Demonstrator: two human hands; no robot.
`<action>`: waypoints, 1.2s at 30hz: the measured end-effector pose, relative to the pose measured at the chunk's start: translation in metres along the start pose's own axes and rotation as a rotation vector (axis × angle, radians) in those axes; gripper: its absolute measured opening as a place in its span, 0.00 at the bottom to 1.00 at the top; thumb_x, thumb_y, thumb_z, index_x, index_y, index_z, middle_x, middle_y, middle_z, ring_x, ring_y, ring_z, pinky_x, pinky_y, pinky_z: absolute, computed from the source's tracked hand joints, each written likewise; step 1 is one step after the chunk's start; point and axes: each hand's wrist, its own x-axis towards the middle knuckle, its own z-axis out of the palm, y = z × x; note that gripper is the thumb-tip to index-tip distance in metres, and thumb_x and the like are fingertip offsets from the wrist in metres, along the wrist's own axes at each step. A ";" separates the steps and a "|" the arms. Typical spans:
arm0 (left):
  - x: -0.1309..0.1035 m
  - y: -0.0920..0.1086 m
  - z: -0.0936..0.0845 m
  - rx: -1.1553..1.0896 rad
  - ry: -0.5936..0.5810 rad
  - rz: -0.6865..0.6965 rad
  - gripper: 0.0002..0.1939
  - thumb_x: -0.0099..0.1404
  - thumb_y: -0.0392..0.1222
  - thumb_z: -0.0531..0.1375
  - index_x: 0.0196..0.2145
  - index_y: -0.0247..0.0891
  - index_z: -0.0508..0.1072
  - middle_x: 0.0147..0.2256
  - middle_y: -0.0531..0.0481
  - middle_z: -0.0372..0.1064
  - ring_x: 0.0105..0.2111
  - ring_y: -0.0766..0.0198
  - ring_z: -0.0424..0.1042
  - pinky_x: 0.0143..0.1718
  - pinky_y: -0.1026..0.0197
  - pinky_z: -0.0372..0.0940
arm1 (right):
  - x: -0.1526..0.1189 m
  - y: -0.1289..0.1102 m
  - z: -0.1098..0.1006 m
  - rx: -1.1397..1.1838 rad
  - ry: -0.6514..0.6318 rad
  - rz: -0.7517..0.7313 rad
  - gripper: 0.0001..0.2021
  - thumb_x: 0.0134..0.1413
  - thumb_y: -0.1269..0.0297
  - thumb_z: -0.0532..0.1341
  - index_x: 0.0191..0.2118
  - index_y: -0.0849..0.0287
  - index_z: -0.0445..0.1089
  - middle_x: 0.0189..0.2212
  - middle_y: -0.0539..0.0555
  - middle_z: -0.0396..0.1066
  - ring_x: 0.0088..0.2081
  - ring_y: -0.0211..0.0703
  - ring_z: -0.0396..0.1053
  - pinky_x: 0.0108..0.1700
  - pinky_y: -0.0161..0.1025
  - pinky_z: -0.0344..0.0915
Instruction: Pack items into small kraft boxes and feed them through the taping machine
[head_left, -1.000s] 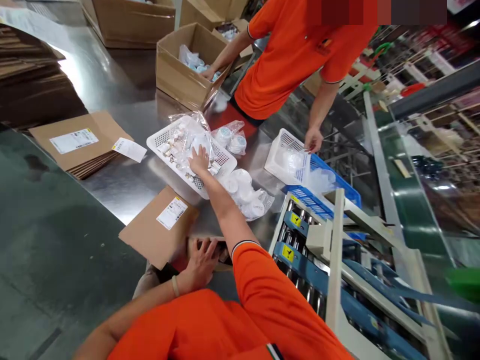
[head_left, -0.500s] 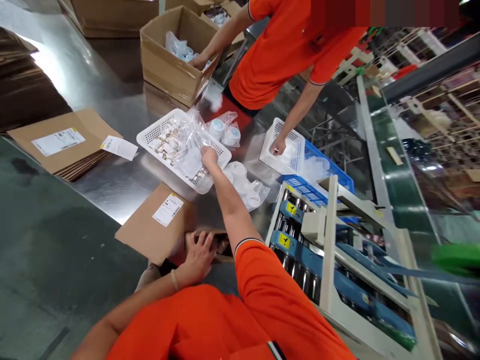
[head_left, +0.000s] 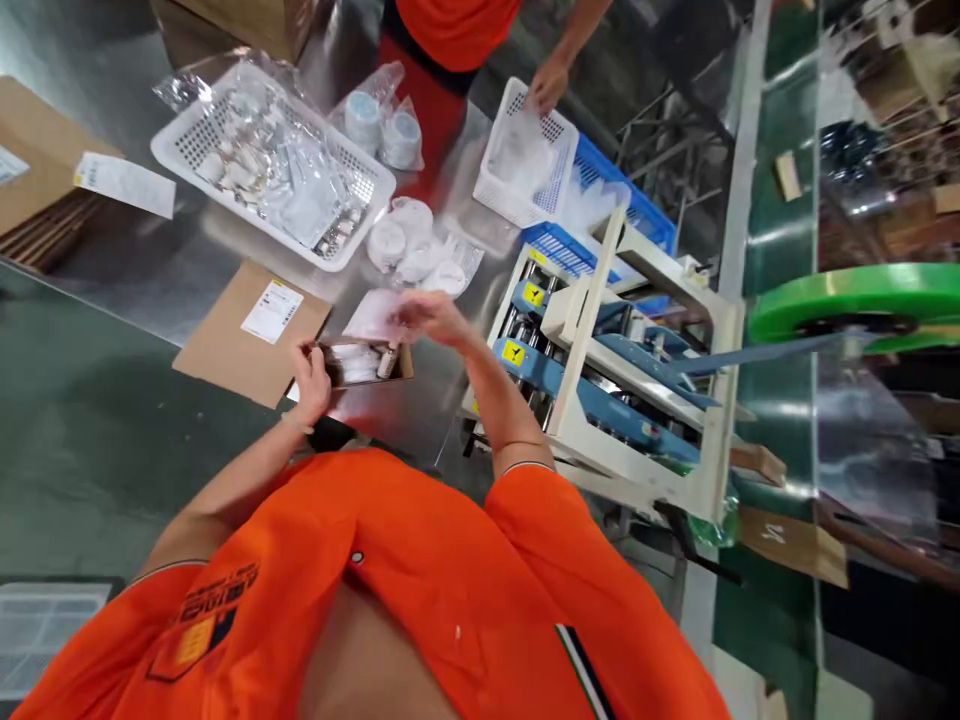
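Note:
My left hand [head_left: 311,382] grips the left edge of a small open cardboard box [head_left: 407,366], its fingers curled over the side. White flat pieces [head_left: 354,362] and a small cylindrical item [head_left: 388,360] lie inside the box. The box's wide flap [head_left: 217,345], bearing a white label [head_left: 271,310], spreads out to the left. Pinched in my right hand [head_left: 436,318] is a translucent whitish bag or sheet [head_left: 373,314], held over the box's far edge. Beyond it sits a white plastic basket [head_left: 337,258] with small metal-and-white parts in clear bags.
Bagged white round containers [head_left: 382,130] and loose white round pieces [head_left: 420,255] lie near the basket. A co-worker's hand [head_left: 550,85] reaches into another white basket [head_left: 495,195]. A roller machine [head_left: 570,375] stands at right, flattened cartons [head_left: 45,210] at left.
My right hand has come back from the white basket to the small box with the translucent piece. My left hand now holds the box's left edge. The view has tilted down.

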 end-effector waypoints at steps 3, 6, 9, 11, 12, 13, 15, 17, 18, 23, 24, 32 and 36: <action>0.002 0.000 -0.002 -0.110 -0.004 -0.103 0.20 0.76 0.60 0.64 0.48 0.41 0.69 0.44 0.46 0.68 0.46 0.57 0.71 0.58 0.51 0.69 | -0.012 -0.010 0.051 -0.469 -0.312 0.076 0.09 0.72 0.64 0.63 0.45 0.58 0.82 0.39 0.54 0.83 0.44 0.47 0.79 0.44 0.36 0.68; 0.011 0.006 -0.009 -0.126 -0.040 -0.145 0.19 0.68 0.56 0.71 0.41 0.43 0.68 0.39 0.51 0.67 0.41 0.60 0.70 0.51 0.56 0.70 | -0.009 -0.018 0.099 -0.785 -0.412 0.187 0.11 0.73 0.69 0.62 0.51 0.60 0.82 0.47 0.63 0.85 0.51 0.54 0.81 0.48 0.40 0.71; 0.020 0.015 -0.016 -0.081 -0.071 -0.170 0.20 0.64 0.51 0.73 0.35 0.43 0.65 0.33 0.54 0.64 0.35 0.63 0.67 0.42 0.60 0.67 | -0.020 -0.023 0.114 -0.907 -0.233 0.124 0.15 0.74 0.71 0.59 0.60 0.65 0.77 0.53 0.71 0.81 0.55 0.59 0.79 0.57 0.48 0.72; 0.023 0.021 -0.019 -0.044 -0.093 -0.198 0.20 0.63 0.50 0.73 0.32 0.43 0.64 0.30 0.56 0.61 0.31 0.65 0.63 0.36 0.62 0.63 | -0.038 -0.018 0.103 -0.859 -0.025 0.098 0.16 0.75 0.71 0.57 0.61 0.65 0.75 0.54 0.72 0.80 0.57 0.60 0.77 0.61 0.51 0.71; 0.025 0.024 -0.021 -0.029 -0.109 -0.210 0.20 0.63 0.49 0.72 0.31 0.42 0.64 0.28 0.57 0.60 0.29 0.66 0.61 0.34 0.62 0.61 | -0.047 -0.013 0.092 -0.799 0.087 0.137 0.16 0.76 0.70 0.56 0.61 0.64 0.75 0.54 0.71 0.80 0.56 0.60 0.76 0.61 0.51 0.71; 0.025 0.027 -0.022 -0.020 -0.127 -0.219 0.20 0.63 0.49 0.72 0.31 0.42 0.63 0.27 0.58 0.59 0.28 0.66 0.60 0.33 0.63 0.60 | -0.056 -0.006 0.081 -0.717 0.186 0.208 0.15 0.76 0.68 0.56 0.60 0.62 0.76 0.52 0.69 0.80 0.55 0.60 0.77 0.59 0.50 0.71; 0.026 0.031 -0.024 -0.021 -0.165 -0.221 0.20 0.64 0.49 0.71 0.30 0.42 0.63 0.25 0.59 0.58 0.27 0.68 0.58 0.32 0.64 0.59 | -0.067 0.007 0.064 -0.501 0.288 0.386 0.13 0.74 0.66 0.59 0.57 0.60 0.76 0.47 0.64 0.81 0.50 0.57 0.78 0.55 0.47 0.74; 0.025 0.035 -0.023 -0.023 -0.217 -0.210 0.21 0.63 0.51 0.72 0.29 0.43 0.63 0.24 0.60 0.56 0.25 0.68 0.57 0.30 0.64 0.59 | -0.067 0.018 0.062 -0.251 0.225 0.502 0.11 0.68 0.66 0.64 0.53 0.60 0.76 0.41 0.58 0.80 0.44 0.52 0.79 0.49 0.44 0.76; 0.024 0.037 -0.021 -0.007 -0.249 -0.200 0.22 0.62 0.53 0.72 0.29 0.42 0.64 0.23 0.60 0.56 0.25 0.68 0.57 0.30 0.64 0.59 | -0.064 0.021 0.067 -0.147 0.158 0.522 0.11 0.65 0.67 0.65 0.51 0.60 0.76 0.38 0.55 0.80 0.41 0.50 0.80 0.47 0.42 0.76; 0.022 0.049 -0.006 0.419 -0.548 0.000 0.24 0.61 0.64 0.72 0.29 0.42 0.70 0.25 0.51 0.68 0.29 0.58 0.69 0.35 0.58 0.68 | -0.036 0.018 0.104 -0.264 -0.036 0.466 0.07 0.57 0.71 0.69 0.43 0.59 0.78 0.37 0.53 0.82 0.41 0.46 0.79 0.50 0.40 0.75; 0.022 0.051 -0.005 0.527 -0.630 0.051 0.24 0.64 0.65 0.70 0.29 0.42 0.72 0.27 0.47 0.71 0.32 0.54 0.72 0.39 0.55 0.71 | -0.034 0.015 0.106 -0.331 -0.071 0.439 0.06 0.58 0.71 0.68 0.42 0.60 0.79 0.38 0.54 0.83 0.43 0.46 0.79 0.51 0.39 0.74; 0.000 0.058 0.004 0.928 -0.582 0.118 0.20 0.75 0.54 0.61 0.45 0.31 0.80 0.50 0.24 0.79 0.56 0.31 0.76 0.60 0.34 0.68 | -0.019 -0.002 0.067 -0.494 -0.125 0.320 0.10 0.70 0.63 0.66 0.47 0.61 0.83 0.48 0.60 0.84 0.52 0.55 0.80 0.57 0.44 0.72; -0.014 0.057 0.011 0.922 -0.337 0.195 0.27 0.74 0.55 0.63 0.58 0.29 0.77 0.65 0.17 0.69 0.68 0.22 0.64 0.69 0.21 0.52 | -0.009 0.005 0.067 -0.640 -0.054 0.125 0.46 0.56 0.50 0.80 0.75 0.62 0.66 0.72 0.71 0.67 0.74 0.71 0.63 0.75 0.59 0.60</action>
